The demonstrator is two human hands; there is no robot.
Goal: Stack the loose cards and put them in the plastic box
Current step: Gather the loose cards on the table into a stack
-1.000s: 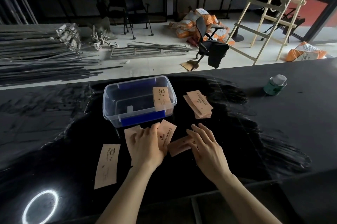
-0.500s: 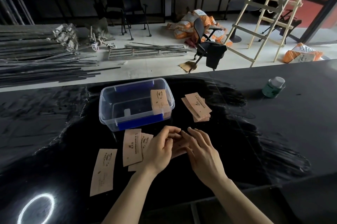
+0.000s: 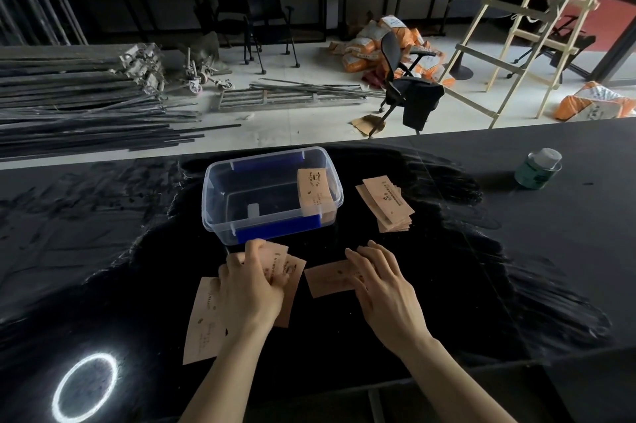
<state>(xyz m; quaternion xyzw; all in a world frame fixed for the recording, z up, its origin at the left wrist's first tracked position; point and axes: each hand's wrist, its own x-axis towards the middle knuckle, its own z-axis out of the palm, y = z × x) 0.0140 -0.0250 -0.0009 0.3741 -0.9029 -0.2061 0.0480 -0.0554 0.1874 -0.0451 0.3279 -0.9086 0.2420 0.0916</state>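
Tan cards (image 3: 279, 262) lay fanned before the clear plastic box (image 3: 220, 209), pinched in the left hand (image 3: 253, 288). Flat, spread fingers of the right hand (image 3: 385, 288) pressed 1 loose card (image 3: 327, 278) onto the black table (image 3: 103, 216). Another stack (image 3: 387, 204) sat right of the box.

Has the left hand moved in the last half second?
Yes. The left hand slid left, away from the right hand, toward the lone card.
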